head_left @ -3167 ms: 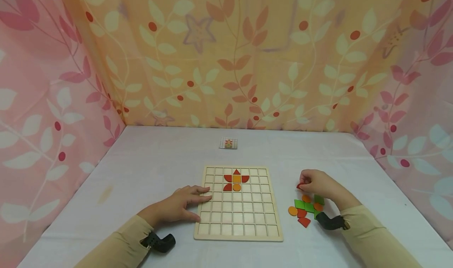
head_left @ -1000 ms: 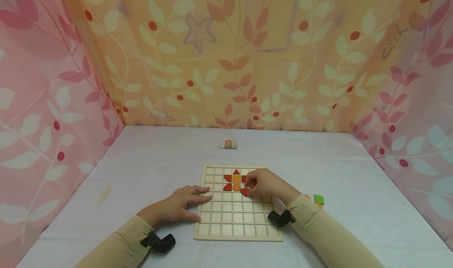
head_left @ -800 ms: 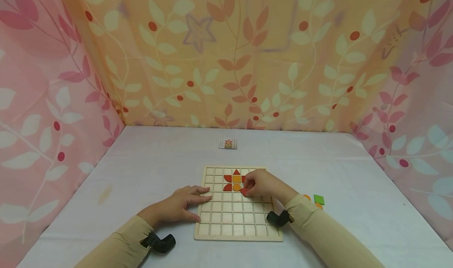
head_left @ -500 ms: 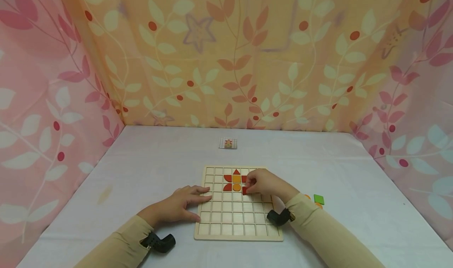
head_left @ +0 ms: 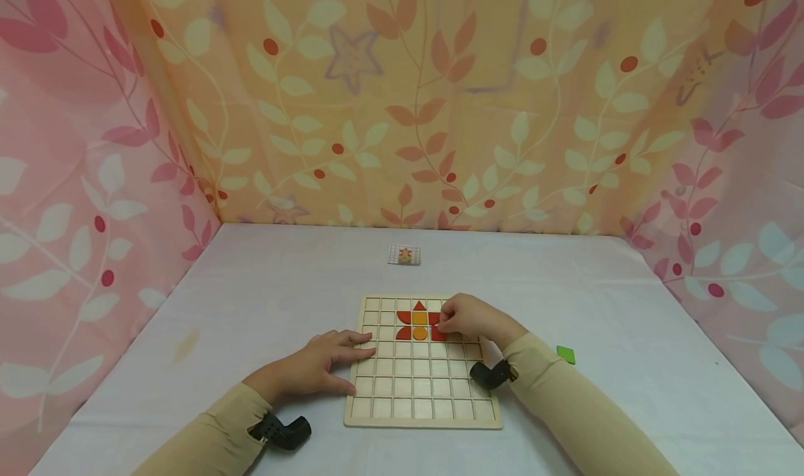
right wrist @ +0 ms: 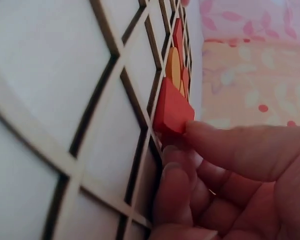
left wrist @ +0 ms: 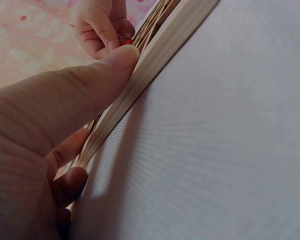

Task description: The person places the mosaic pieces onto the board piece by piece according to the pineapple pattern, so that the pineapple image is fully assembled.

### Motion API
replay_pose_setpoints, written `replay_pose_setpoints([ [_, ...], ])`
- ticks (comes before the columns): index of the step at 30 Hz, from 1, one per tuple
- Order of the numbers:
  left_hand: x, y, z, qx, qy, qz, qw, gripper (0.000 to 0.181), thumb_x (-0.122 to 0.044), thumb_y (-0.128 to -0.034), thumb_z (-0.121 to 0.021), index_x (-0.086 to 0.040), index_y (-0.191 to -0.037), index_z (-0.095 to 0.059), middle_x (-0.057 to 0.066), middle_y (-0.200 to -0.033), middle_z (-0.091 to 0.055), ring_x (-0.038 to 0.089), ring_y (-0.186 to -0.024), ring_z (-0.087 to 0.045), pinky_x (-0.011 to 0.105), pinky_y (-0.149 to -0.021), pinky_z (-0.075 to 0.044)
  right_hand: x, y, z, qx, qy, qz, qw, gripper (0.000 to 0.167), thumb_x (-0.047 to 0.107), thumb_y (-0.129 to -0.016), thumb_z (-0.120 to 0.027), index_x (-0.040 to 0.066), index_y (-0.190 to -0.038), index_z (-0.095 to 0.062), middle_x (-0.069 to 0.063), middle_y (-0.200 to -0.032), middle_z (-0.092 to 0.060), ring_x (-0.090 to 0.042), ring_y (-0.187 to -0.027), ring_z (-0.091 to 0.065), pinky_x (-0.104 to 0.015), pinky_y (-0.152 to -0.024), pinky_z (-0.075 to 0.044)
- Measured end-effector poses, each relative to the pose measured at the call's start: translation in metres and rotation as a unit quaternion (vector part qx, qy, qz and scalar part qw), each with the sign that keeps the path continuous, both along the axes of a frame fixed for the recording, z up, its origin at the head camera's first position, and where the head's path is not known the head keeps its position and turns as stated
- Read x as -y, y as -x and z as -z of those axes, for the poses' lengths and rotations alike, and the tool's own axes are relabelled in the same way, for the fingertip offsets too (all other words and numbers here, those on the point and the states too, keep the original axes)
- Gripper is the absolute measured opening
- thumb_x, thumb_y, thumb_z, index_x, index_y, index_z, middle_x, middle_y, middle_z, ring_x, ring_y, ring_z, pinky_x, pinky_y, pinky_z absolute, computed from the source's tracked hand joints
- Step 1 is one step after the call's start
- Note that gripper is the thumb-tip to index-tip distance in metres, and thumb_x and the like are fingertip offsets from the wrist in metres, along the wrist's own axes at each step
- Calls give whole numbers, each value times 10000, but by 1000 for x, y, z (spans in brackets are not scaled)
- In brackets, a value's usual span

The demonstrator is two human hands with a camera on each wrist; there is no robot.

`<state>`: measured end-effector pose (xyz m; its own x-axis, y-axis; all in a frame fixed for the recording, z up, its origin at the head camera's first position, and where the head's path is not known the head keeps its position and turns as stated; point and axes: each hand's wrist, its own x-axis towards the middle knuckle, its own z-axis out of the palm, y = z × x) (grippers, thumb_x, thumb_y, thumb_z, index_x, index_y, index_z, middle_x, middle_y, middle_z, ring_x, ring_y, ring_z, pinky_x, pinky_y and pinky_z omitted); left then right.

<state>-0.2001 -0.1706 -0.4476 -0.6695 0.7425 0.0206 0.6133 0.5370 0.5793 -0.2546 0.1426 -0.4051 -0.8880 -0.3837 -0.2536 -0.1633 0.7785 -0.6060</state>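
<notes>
My right hand [head_left: 472,320] pinches a red quarter-circle tile [right wrist: 176,109] between thumb and fingers, over the grid cell just right of an orange round tile [head_left: 419,333]. In the right wrist view the red tile looks slightly tilted, with part of it raised above the cell. Under both hands lies a wooden grid board [head_left: 423,387], where a red triangle [head_left: 419,306], an orange square [head_left: 419,317] and several red quarter-circle tiles sit in cells. My left hand [head_left: 308,366] rests along the board's left edge, fingers extended and thumb touching the rim.
A small printed card [head_left: 405,255] with a coloured pattern lies behind the board. To the right, a green square tile [head_left: 566,354] shows beyond my right sleeve [head_left: 565,392], which hides the table there. Patterned curtains [head_left: 402,99] enclose the white table [head_left: 264,273].
My right hand has come from the loose tiles at the right to the board with the red tile. That tile has turned and shifted slightly up into line with its cell. The left hand stays put.
</notes>
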Motion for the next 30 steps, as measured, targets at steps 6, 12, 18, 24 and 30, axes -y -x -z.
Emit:
replay_pose_setpoints([
  [6,0,1,2,-21,-5,-12,10000,682,-550,-748,-641,-284,-1349,-461,-43,-1453,-325,221,-1276,-311,505,-940,-228,4,-1,-2,-24,-37,176,9998,226,142,-786,-707,103,-602,-582,42,-546,-459,-123,-520,-401,-257,-493,-306],
  [12,0,1,3,20,12,-50,10000,687,-566,-741,-634,-302,-1349,-456,-54,-1457,-317,217,-1285,-300,502,-949,-219,5,1,-2,-81,-48,165,9998,260,144,-764,-729,96,-561,-574,46,-509,-458,-120,-498,-406,-255,-481,-308],
  [18,0,1,3,17,-14,-30,10000,687,-564,-745,-630,-284,-1349,-460,-41,-1457,-320,221,-1291,-296,516,-951,-213,3,4,-1,-71,-125,301,9994,219,179,-753,-742,102,-574,-642,31,-535,-555,-123,-544,-465,-257,-527,-351],
  [24,0,1,2,21,5,-33,10000,690,-555,-742,-639,-278,-1349,-463,-37,-1455,-324,212,-1283,-302,511,-949,-214,5,5,0,4,-122,352,9993,226,162,-750,-744,100,-572,-618,36,-520,-527,-112,-510,-437,-243,-493,-330],
  [30,0,0,1,-3,9,-50,10000,688,-546,-739,-645,-274,-1346,-468,-37,-1453,-326,218,-1284,-304,503,-950,-217,7,4,-3,10,-214,303,9993,225,149,-753,-742,102,-586,-598,49,-517,-477,-110,-510,-419,-239,-494,-324],
])
